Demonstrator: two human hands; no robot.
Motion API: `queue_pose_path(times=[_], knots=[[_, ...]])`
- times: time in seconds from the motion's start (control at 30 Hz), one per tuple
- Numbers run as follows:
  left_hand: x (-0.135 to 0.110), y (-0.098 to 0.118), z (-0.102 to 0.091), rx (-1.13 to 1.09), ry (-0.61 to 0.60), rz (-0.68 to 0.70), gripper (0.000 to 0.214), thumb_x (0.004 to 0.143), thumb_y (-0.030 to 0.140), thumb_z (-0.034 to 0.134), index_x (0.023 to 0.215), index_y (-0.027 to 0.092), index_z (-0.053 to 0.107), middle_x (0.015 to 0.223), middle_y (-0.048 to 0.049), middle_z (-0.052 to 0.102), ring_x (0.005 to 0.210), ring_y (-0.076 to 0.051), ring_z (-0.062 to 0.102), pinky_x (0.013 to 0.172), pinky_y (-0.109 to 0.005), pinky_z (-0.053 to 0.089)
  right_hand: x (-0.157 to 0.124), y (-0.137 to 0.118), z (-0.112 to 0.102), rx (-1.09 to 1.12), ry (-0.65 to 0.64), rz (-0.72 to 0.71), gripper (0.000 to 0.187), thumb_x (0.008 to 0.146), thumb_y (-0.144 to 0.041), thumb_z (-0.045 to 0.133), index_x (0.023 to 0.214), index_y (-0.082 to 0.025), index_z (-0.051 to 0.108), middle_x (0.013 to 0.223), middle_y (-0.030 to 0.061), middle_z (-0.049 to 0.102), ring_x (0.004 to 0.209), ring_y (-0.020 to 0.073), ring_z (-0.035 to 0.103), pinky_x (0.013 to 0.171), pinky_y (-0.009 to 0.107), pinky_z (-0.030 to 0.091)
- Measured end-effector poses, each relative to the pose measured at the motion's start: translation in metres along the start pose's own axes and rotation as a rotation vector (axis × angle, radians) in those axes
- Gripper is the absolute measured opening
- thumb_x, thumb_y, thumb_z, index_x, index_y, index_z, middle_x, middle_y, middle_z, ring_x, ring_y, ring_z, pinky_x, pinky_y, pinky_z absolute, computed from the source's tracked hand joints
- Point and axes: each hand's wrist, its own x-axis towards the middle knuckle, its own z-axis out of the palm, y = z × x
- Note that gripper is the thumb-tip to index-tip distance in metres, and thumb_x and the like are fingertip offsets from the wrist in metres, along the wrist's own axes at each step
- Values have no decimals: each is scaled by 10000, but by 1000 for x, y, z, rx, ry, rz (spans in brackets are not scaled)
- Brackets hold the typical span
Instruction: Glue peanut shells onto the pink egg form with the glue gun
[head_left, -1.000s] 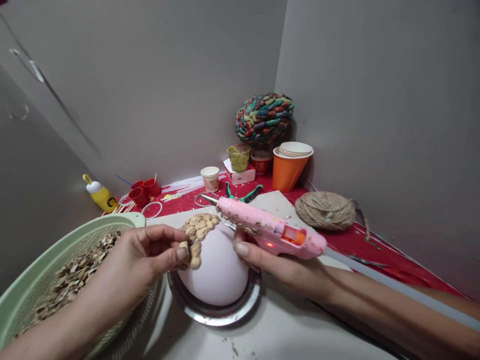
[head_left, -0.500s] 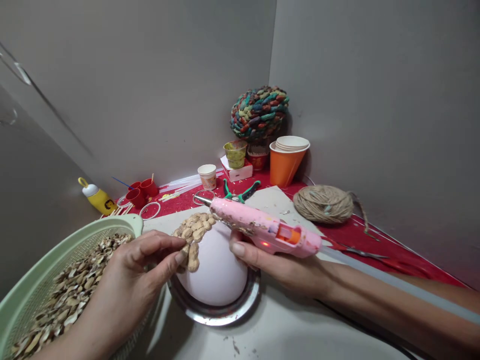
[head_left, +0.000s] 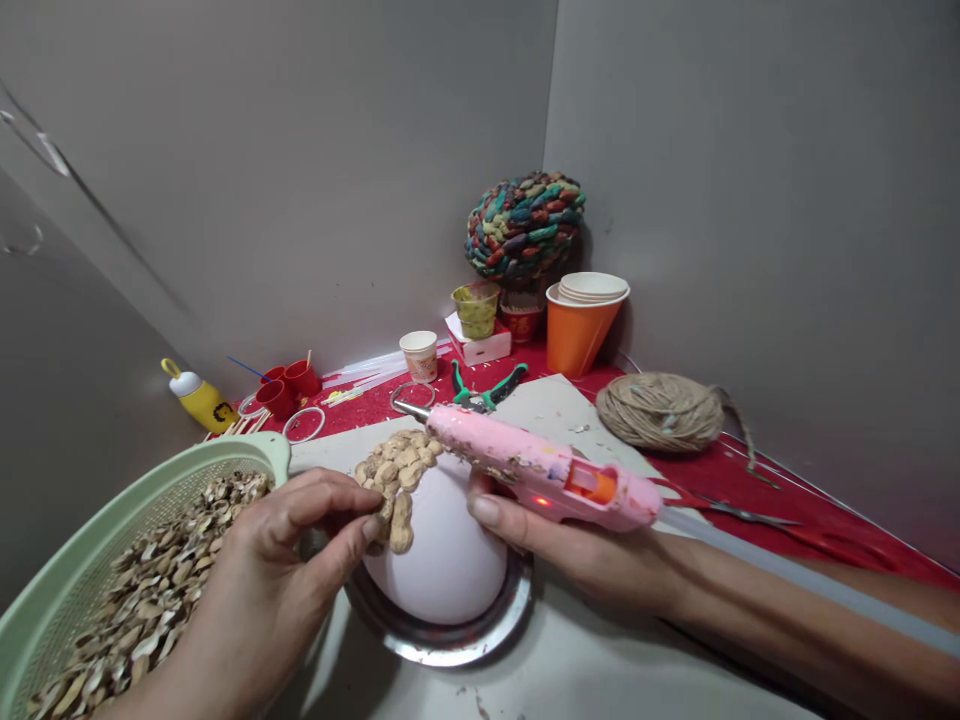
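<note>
A smooth white dome [head_left: 454, 560] sits in a round metal dish [head_left: 442, 654], its upper left side covered with peanut shells [head_left: 400, 462]. My left hand [head_left: 300, 555] pinches a peanut shell [head_left: 383, 522] against the left side of the dome, beside a longer shell [head_left: 402, 524]. The thumb and fingertips partly hide the pinched shell. In my right hand [head_left: 555, 540] is a pink hot glue gun [head_left: 517, 450] with a lit red light. Its metal nozzle points left above the shell-covered patch, and a clear glue stick [head_left: 795, 570] runs out of its back end.
At the left stands a green colander [head_left: 274, 458] of loose shells. Behind are red cups [head_left: 279, 398], a paper cup [head_left: 418, 358], green-handled pliers [head_left: 487, 392], an orange cup [head_left: 579, 335] and a multicoloured shell-covered ball [head_left: 525, 228]. Twine [head_left: 664, 412] and scissors [head_left: 750, 515] lie at right.
The whole view has shifted slightly, so everything sits a little more to the right and lower. Both hands keep nearly the same pose on the shell and the glue gun.
</note>
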Motion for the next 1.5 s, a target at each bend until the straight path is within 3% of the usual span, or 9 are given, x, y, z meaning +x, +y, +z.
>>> queue_pose_path(times=[0.27, 0.47, 0.67, 0.83, 1.03, 1.13, 1.23, 1.37, 1.5], knots=[[0, 1, 1, 11, -62, -164, 195, 752, 419, 702, 832, 244, 736, 790, -37, 739, 691, -216, 671, 613, -323, 535, -1, -2, -2, -47, -14, 4, 281, 884, -397, 577, 711, -183, 518, 648, -9, 460, 589, 105, 423, 528, 235, 416], [2, 9, 4, -74, -55, -185, 138, 772, 336, 684, 798, 204, 652, 727, -26, 680, 651, -175, 632, 567, -268, 507, -2, 0, -2, -15, -25, 33, 309, 886, -432, 583, 751, -165, 505, 674, -12, 446, 608, 97, 407, 556, 230, 418], [3, 10, -9, -316, -30, -257, 189, 749, 299, 756, 844, 196, 629, 784, -28, 676, 714, -160, 650, 639, -240, 532, -2, 5, -4, -47, -26, 4, 309, 914, -414, 553, 742, -163, 498, 676, -9, 455, 622, 97, 429, 542, 219, 397], [-15, 17, -19, -523, -8, -393, 265, 659, 315, 841, 764, 182, 637, 637, -11, 619, 572, -116, 569, 514, -190, 466, -9, -3, -4, -76, -6, 11, 291, 906, -433, 565, 821, -155, 560, 753, 13, 524, 675, 109, 487, 604, 227, 454], [-55, 36, 9, -898, -69, -615, 262, 629, 272, 848, 724, 176, 624, 635, -4, 578, 567, -118, 543, 559, -241, 492, -22, -29, 9, 22, -160, -27, 157, 886, -303, 607, 926, -157, 646, 885, 42, 658, 809, 130, 618, 736, 223, 525], [-60, 39, 26, -1047, -132, -632, 255, 635, 248, 849, 735, 177, 625, 692, 1, 588, 595, -106, 546, 598, -237, 517, -26, -40, 14, 32, -336, -115, 114, 908, -219, 573, 941, -148, 655, 892, 35, 677, 820, 111, 636, 764, 201, 521], [-58, 38, 39, -1138, -144, -611, 271, 640, 245, 854, 815, 181, 658, 721, 3, 605, 594, -101, 570, 595, -226, 523, -27, -45, 16, 84, -449, -77, 131, 922, -182, 532, 924, -130, 652, 850, 39, 681, 823, 116, 650, 776, 210, 527], [-57, 37, 46, -1158, -139, -570, 237, 680, 266, 831, 808, 177, 653, 739, -2, 620, 616, -116, 604, 619, -246, 538, -29, -43, 17, 225, -404, -25, 114, 915, -188, 533, 887, -128, 625, 784, 26, 659, 744, 120, 646, 735, 235, 540], [-62, 29, 47, -967, -24, -449, 230, 706, 277, 819, 845, 185, 661, 778, -12, 651, 697, -122, 617, 696, -237, 531, -29, -38, 16, 111, -324, -46, 46, 863, -147, 584, 885, -139, 623, 778, -9, 629, 707, 88, 592, 642, 174, 487]])
